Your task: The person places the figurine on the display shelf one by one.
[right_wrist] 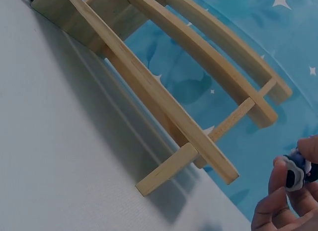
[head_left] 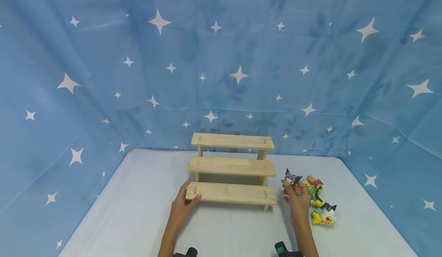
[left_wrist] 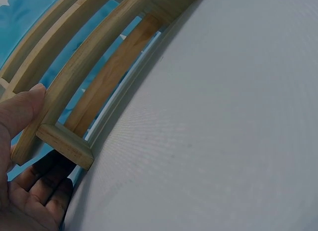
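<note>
The left hand [head_left: 184,206] grips the wooden rack [head_left: 232,166] by its lowest step [head_left: 231,193], and the right hand [head_left: 297,198] pinches a dark-eared figurine [head_left: 291,178].

The three-tier wooden stand [head_left: 232,166], pale and plain, stands upright, its plank steps rising from six o'clock to twelve. At its three o'clock side, apart from it, the small Kuromi figurine [head_left: 292,178], black-hooded with a white face and purple trim, is pinched in the right fingers [right_wrist: 271,205], ears pointing near twelve and three o'clock.
</note>
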Tool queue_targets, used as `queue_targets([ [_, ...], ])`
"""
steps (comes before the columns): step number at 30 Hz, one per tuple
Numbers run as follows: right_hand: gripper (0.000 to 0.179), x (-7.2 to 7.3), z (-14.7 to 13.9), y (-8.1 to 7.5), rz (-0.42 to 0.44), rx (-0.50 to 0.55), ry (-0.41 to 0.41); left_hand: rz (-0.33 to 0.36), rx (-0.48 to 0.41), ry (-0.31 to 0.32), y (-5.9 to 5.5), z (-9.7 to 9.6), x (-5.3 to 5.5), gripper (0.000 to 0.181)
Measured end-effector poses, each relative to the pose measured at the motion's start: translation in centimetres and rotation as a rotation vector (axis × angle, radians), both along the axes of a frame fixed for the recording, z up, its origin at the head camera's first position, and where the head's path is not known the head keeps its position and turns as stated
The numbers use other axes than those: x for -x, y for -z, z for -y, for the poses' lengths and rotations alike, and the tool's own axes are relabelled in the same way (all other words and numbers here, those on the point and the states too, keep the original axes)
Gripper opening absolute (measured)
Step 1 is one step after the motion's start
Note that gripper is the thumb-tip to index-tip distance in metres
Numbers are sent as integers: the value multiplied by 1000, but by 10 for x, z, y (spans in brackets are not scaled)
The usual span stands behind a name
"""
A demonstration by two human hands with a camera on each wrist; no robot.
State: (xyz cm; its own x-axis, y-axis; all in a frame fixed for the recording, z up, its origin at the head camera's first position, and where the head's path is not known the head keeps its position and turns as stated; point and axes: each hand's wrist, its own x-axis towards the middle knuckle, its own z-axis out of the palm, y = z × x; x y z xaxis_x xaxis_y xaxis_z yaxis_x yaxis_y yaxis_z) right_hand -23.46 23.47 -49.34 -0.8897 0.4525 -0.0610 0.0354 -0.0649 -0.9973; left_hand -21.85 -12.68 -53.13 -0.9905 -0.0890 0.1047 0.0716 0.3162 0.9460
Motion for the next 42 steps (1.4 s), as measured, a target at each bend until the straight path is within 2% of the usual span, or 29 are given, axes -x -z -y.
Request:
queue_targets([
  [8, 40, -1, 5, -5, -108, 23, -28, 3, -31, 10, -1, -1, -3, 77],
  [12, 42, -3, 11, -11, -127, 23, -34, -15, -17, 16, 0, 0, -1, 76],
  [18, 39, -5, 20, -18, -217, 42, -78, -26, -24, 17, 2, -1, 1, 77],
  [25, 36, -3, 31, -19, -237, 55, -140, -10, -19, 11, 2, -1, 1, 77],
  [29, 40, 0, 38, -22, -236, 56, -170, -13, -20, 10, -2, 0, 1, 77],
  [32, 41, 5, 43, -27, -275, 55, -206, -14, -23, 15, -3, 2, 1, 77],
  [36, 43, 12, 51, -37, -322, 42, -259, -10, -22, 15, -2, 2, 3, 77],
  [42, 47, 22, 65, -48, -335, 39, -329, 0, -15, 15, 1, 2, 4, 78],
])
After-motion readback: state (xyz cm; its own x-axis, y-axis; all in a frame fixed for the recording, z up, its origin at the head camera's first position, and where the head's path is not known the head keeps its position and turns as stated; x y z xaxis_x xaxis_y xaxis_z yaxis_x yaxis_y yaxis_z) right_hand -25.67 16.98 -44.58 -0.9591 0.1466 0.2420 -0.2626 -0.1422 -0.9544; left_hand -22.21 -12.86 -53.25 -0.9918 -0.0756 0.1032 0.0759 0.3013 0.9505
